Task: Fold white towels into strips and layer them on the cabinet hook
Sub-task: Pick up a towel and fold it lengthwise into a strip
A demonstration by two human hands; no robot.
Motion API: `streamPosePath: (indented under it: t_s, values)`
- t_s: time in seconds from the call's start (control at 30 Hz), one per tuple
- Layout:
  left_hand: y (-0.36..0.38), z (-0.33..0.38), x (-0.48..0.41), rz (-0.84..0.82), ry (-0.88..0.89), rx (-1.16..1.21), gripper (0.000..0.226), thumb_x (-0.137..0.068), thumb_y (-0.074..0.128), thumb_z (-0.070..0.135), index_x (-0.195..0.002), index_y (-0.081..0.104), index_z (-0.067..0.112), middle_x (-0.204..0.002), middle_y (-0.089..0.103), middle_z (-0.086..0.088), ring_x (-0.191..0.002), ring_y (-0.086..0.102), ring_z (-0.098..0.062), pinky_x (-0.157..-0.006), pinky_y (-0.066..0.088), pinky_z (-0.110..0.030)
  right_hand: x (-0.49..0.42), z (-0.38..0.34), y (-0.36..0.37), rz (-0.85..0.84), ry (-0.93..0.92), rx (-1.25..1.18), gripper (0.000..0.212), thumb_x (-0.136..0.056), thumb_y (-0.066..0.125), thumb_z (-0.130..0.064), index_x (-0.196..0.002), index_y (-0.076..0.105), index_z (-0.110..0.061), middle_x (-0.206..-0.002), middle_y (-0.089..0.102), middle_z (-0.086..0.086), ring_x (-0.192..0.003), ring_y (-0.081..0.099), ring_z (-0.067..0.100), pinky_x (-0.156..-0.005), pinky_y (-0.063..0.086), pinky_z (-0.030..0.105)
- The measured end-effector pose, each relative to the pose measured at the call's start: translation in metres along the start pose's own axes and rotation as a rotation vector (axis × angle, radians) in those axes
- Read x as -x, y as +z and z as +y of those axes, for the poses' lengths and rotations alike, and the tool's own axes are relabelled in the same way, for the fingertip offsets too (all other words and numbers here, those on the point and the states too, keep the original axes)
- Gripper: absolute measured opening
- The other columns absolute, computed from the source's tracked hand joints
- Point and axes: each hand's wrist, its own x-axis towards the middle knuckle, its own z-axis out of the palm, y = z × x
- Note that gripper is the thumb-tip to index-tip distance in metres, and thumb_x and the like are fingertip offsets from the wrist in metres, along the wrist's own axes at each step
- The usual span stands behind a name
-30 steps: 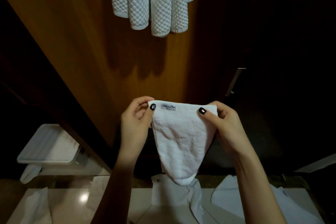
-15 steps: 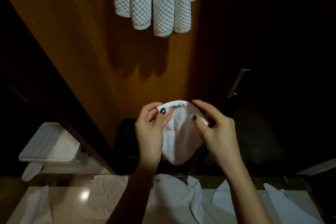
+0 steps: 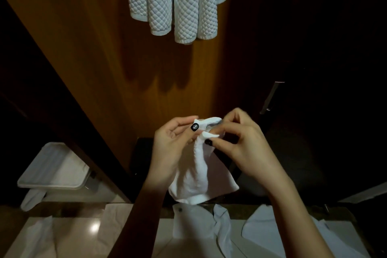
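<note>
Two hands, left hand [image 3: 171, 153] and right hand [image 3: 240, 146], pinched the white towel [image 3: 201, 178] at its gathered top, below the hung towels [image 3: 178, 0]. We judged: align edges, keep the strip narrow before lifting.

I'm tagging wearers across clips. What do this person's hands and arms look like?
Both forearms are bare, no sleeve in view. No ring, watch or bracelet shows on the left hand or right hand. Visible nails are painted black; the left thumbnail carries a small white design, the right thumbnail looks plain.
</note>
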Motion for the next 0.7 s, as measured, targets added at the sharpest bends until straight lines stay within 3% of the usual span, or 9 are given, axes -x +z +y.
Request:
streamPosePath:
  t_s: [0.07, 0.1, 0.2, 0.27, 0.4, 0.57, 0.7]
  values:
    - [0.0, 0.002, 0.001, -0.038, -0.001, 0.041, 0.017, -0.078, 0.073, 0.022, -0.096, 0.075, 0.02, -0.1, 0.074, -0.014, -0.094, 0.072, -0.027, -0.073, 0.056, -0.024, -0.005, -0.002, -0.003, -0.037, 0.018, 0.049, 0.005, -0.082, 0.076, -0.016, -0.086, 0.073, -0.013, -0.116, 0.053, -0.007, -0.115, 0.045, 0.004, -0.088, 0.032, 0.004]
    - [0.001, 0.003, 0.001, -0.044, -0.005, 0.063, 0.016, -0.078, 0.073, 0.021, -0.094, 0.076, 0.021, -0.1, 0.074, -0.014, -0.094, 0.072, -0.027, -0.074, 0.056, -0.024, -0.008, -0.004, -0.004, -0.062, 0.038, 0.026, 0.005, -0.083, 0.075, -0.015, -0.084, 0.072, -0.012, -0.12, 0.053, -0.009, -0.115, 0.045, 0.001, -0.088, 0.032, 0.004]
    - [0.004, 0.006, 0.001, -0.024, -0.023, 0.127, 0.014, -0.077, 0.072, 0.016, -0.089, 0.077, 0.02, -0.099, 0.074, -0.016, -0.094, 0.072, -0.027, -0.073, 0.056, -0.025, -0.012, -0.009, -0.004, -0.101, 0.039, -0.04, 0.008, -0.084, 0.075, -0.014, -0.082, 0.07, -0.008, -0.102, 0.066, -0.004, -0.085, 0.057, 0.0, -0.071, 0.04, 0.012]
    - [0.005, 0.007, 0.002, -0.014, -0.035, 0.16, 0.014, -0.075, 0.071, 0.015, -0.088, 0.077, 0.018, -0.097, 0.074, -0.017, -0.091, 0.073, -0.027, -0.072, 0.057, -0.024, -0.015, -0.011, -0.003, -0.113, 0.039, -0.012, 0.011, -0.085, 0.075, -0.017, -0.083, 0.071, -0.007, -0.091, 0.068, 0.001, -0.075, 0.057, 0.004, -0.066, 0.042, 0.016]
    - [0.001, 0.011, 0.004, -0.032, 0.007, 0.11, 0.016, -0.076, 0.069, 0.019, -0.089, 0.078, 0.021, -0.096, 0.075, -0.012, -0.089, 0.073, -0.02, -0.07, 0.055, -0.02, -0.02, -0.013, -0.004, -0.1, 0.094, 0.006, 0.013, -0.084, 0.076, -0.02, -0.084, 0.071, -0.008, -0.089, 0.069, 0.003, -0.083, 0.063, 0.013, -0.073, 0.049, 0.031]
    - [-0.004, 0.013, -0.001, -0.048, 0.174, -0.183, 0.022, -0.079, 0.073, 0.016, -0.1, 0.07, 0.021, -0.102, 0.074, 0.003, -0.101, 0.069, -0.01, -0.081, 0.051, -0.015, -0.027, -0.013, 0.0, -0.052, 0.074, -0.037, 0.014, -0.083, 0.076, -0.017, -0.076, 0.065, -0.01, -0.065, 0.06, -0.007, -0.057, 0.053, 0.001, -0.049, 0.038, 0.015]
    - [-0.001, 0.007, -0.004, 0.046, 0.187, -0.145, 0.017, -0.085, 0.07, 0.01, -0.095, 0.072, 0.024, -0.099, 0.075, -0.005, -0.098, 0.07, -0.017, -0.078, 0.053, -0.019, -0.023, -0.01, 0.011, 0.07, 0.042, -0.182, 0.013, -0.082, 0.076, -0.019, -0.083, 0.063, -0.015, -0.079, 0.066, -0.003, -0.073, 0.062, 0.009, -0.06, 0.048, 0.023]
